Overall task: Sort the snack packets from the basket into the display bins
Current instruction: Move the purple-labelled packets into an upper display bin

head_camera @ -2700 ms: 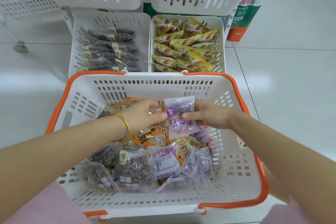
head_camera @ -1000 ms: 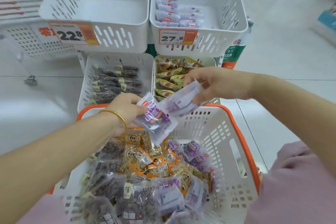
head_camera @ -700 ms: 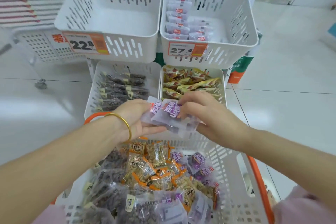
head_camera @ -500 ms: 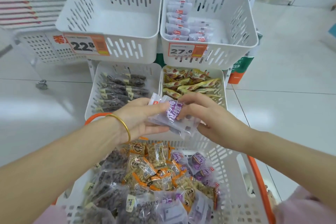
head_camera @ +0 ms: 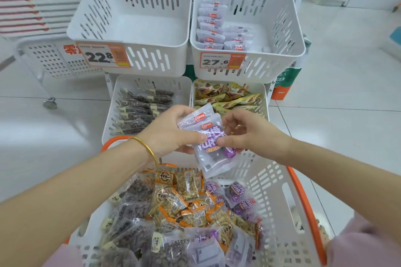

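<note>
Above the white basket with orange rim [head_camera: 302, 196], both hands hold a small stack of purple snack packets [head_camera: 211, 151]. My left hand [head_camera: 167, 134] grips the stack's left edge, thumb on top. My right hand [head_camera: 247, 134] pinches its right edge. The basket below holds several purple, orange and dark packets [head_camera: 184, 201]. The upper right display bin [head_camera: 295, 28] contains matching purple packets in rows. The upper left bin [head_camera: 130, 34] has nothing in it.
Lower left bin [head_camera: 110, 110] holds dark packets; lower right bin [head_camera: 263, 93] holds yellow packets. Price tags 22.8 [head_camera: 102, 56] and 27.6 [head_camera: 219, 62] hang on the upper bins. A wheeled white rack [head_camera: 50, 65] stands left. Pale tiled floor lies to both sides.
The two hands lifted purple packets out of the basket, brought them together into one stack, and now hold it upright in front of the lower bins.
</note>
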`<state>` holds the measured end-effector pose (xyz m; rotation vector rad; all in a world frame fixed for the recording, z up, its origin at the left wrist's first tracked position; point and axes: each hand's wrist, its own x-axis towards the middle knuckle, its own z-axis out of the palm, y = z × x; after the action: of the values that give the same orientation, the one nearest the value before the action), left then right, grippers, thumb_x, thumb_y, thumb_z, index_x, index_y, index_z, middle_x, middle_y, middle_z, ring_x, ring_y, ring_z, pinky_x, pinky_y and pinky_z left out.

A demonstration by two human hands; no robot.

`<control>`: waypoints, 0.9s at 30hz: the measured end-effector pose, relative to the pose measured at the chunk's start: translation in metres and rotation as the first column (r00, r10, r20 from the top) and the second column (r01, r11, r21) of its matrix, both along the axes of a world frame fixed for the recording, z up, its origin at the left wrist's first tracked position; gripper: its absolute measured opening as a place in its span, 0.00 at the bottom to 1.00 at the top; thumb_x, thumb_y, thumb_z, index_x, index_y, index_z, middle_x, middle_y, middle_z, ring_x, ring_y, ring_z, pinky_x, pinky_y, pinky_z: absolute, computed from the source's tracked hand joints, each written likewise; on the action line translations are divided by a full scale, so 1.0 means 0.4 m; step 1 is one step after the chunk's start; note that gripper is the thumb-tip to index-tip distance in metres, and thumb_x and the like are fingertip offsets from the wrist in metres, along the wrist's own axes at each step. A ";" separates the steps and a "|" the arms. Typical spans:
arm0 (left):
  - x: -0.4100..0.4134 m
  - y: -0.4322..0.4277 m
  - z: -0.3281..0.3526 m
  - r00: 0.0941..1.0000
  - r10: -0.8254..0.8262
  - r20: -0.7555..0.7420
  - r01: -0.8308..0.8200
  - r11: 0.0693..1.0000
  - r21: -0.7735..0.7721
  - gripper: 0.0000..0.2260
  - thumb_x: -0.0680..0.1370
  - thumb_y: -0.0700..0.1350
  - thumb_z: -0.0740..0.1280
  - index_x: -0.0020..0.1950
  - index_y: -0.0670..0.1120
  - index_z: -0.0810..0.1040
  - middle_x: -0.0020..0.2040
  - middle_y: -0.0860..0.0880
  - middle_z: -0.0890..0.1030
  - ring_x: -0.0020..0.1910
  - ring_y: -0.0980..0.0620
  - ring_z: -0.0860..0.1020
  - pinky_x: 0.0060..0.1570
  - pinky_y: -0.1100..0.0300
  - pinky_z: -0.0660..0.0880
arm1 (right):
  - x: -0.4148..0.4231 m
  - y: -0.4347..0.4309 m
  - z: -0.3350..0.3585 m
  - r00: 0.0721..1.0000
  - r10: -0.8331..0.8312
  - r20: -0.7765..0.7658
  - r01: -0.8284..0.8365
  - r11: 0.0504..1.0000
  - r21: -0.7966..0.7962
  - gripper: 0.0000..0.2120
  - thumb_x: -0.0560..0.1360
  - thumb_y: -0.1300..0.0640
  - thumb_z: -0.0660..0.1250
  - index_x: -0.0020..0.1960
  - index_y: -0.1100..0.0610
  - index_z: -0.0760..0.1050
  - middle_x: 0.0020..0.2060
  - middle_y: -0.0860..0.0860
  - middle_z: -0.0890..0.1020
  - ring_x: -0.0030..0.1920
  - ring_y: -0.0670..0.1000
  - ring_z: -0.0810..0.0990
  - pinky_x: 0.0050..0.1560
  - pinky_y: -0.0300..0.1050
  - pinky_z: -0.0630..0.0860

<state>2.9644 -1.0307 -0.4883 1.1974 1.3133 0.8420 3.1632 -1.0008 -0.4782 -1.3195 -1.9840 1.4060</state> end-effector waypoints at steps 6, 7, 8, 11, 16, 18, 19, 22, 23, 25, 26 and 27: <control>0.001 0.007 -0.007 0.998 0.035 0.054 -0.037 0.999 0.036 0.22 0.65 0.51 0.77 0.55 0.47 0.77 0.49 0.47 0.83 0.43 0.50 0.77 0.32 0.62 0.71 | -0.009 0.002 -0.004 0.976 -0.124 -0.181 0.122 0.992 -0.022 0.15 0.69 0.61 0.73 0.53 0.56 0.72 0.52 0.56 0.77 0.42 0.54 0.78 0.44 0.56 0.78; 0.002 0.007 -0.003 0.997 -0.004 0.073 0.001 0.999 0.043 0.25 0.63 0.54 0.76 0.57 0.47 0.77 0.51 0.47 0.84 0.46 0.49 0.78 0.36 0.60 0.73 | -0.010 0.001 -0.003 0.969 -0.127 -0.214 0.122 0.992 -0.035 0.14 0.70 0.61 0.72 0.53 0.56 0.72 0.50 0.55 0.79 0.42 0.54 0.79 0.46 0.58 0.78; 0.004 0.008 0.000 0.994 -0.047 0.098 0.042 0.998 0.055 0.27 0.63 0.53 0.75 0.59 0.47 0.77 0.53 0.47 0.83 0.50 0.47 0.80 0.43 0.55 0.76 | -0.012 -0.001 -0.003 0.961 -0.127 -0.246 0.120 0.992 -0.044 0.13 0.71 0.61 0.72 0.52 0.55 0.71 0.47 0.54 0.80 0.41 0.53 0.79 0.46 0.58 0.77; 0.016 0.008 -0.004 0.970 -0.176 0.168 0.160 0.981 0.106 0.29 0.66 0.44 0.76 0.65 0.44 0.73 0.58 0.39 0.79 0.59 0.37 0.77 0.60 0.36 0.70 | -0.020 -0.007 -0.004 0.939 -0.137 -0.317 0.139 0.990 -0.018 0.11 0.72 0.62 0.70 0.49 0.52 0.71 0.39 0.49 0.81 0.38 0.48 0.79 0.40 0.47 0.78; 0.021 0.016 -0.026 0.983 -0.157 0.090 0.146 0.982 0.123 0.40 0.61 0.47 0.81 0.68 0.44 0.67 0.59 0.42 0.79 0.60 0.41 0.77 0.60 0.40 0.72 | -0.039 -0.021 -0.016 0.914 -0.194 -0.357 0.223 0.974 0.042 0.11 0.74 0.60 0.69 0.50 0.50 0.69 0.42 0.53 0.78 0.39 0.50 0.78 0.40 0.46 0.77; 0.017 0.020 -0.033 0.988 -0.151 0.037 0.143 0.977 0.157 0.37 0.62 0.45 0.80 0.67 0.46 0.69 0.58 0.43 0.80 0.59 0.44 0.78 0.59 0.43 0.73 | -0.042 -0.017 -0.009 0.916 -0.220 -0.335 0.250 0.967 0.048 0.14 0.73 0.59 0.70 0.51 0.49 0.67 0.42 0.53 0.78 0.39 0.51 0.77 0.41 0.49 0.77; 0.014 0.021 -0.032 0.991 -0.135 0.009 0.131 0.978 0.163 0.36 0.61 0.44 0.79 0.67 0.47 0.69 0.58 0.45 0.80 0.58 0.45 0.78 0.59 0.44 0.74 | -0.040 -0.010 -0.001 0.922 -0.226 -0.313 0.250 0.967 0.038 0.17 0.72 0.59 0.72 0.52 0.49 0.65 0.42 0.53 0.79 0.39 0.51 0.77 0.42 0.50 0.77; 0.006 0.029 -0.019 0.988 -0.060 -0.140 0.083 0.982 0.171 0.37 0.58 0.51 0.77 0.64 0.52 0.69 0.57 0.50 0.80 0.56 0.51 0.79 0.57 0.47 0.76 | -0.015 0.027 0.047 0.972 -0.140 -0.190 0.139 0.990 -0.017 0.29 0.67 0.60 0.75 0.62 0.50 0.64 0.47 0.59 0.81 0.45 0.57 0.82 0.48 0.57 0.79; 0.007 0.035 -0.009 0.980 -0.057 -0.190 0.091 0.980 0.175 0.35 0.57 0.52 0.76 0.62 0.53 0.69 0.57 0.51 0.80 0.56 0.52 0.79 0.57 0.47 0.76 | -0.002 0.041 0.064 0.983 -0.093 -0.158 0.088 0.995 -0.039 0.33 0.66 0.61 0.76 0.65 0.49 0.64 0.51 0.59 0.81 0.48 0.58 0.82 0.50 0.60 0.79; 0.018 0.059 0.024 0.961 -0.076 -0.267 0.131 0.973 0.192 0.31 0.59 0.50 0.76 0.59 0.53 0.69 0.57 0.51 0.79 0.55 0.52 0.79 0.56 0.48 0.76 | 0.025 0.069 0.097 0.991 -0.009 -0.130 -0.002 0.997 -0.078 0.35 0.67 0.63 0.75 0.68 0.49 0.64 0.54 0.55 0.81 0.51 0.58 0.82 0.50 0.62 0.79; 0.027 0.079 0.044 0.952 -0.083 -0.296 0.151 0.965 0.214 0.30 0.62 0.47 0.77 0.60 0.52 0.68 0.57 0.51 0.79 0.55 0.52 0.79 0.57 0.48 0.76 | 0.036 0.083 0.115 0.991 0.022 -0.129 -0.033 0.996 -0.082 0.32 0.67 0.64 0.74 0.67 0.50 0.66 0.54 0.55 0.82 0.51 0.58 0.83 0.49 0.61 0.80; 0.040 0.102 0.068 0.944 -0.088 -0.318 0.172 0.954 0.247 0.29 0.64 0.44 0.77 0.60 0.50 0.68 0.57 0.50 0.78 0.56 0.52 0.78 0.57 0.48 0.76 | 0.044 0.100 0.134 0.991 0.031 -0.132 -0.041 0.997 -0.067 0.29 0.68 0.66 0.73 0.65 0.52 0.68 0.52 0.55 0.83 0.50 0.57 0.83 0.48 0.59 0.81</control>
<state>2.9803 -0.9899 -0.4612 1.6679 1.3726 0.7793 3.1808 -0.9609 -0.4245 -1.1926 -1.8980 1.5495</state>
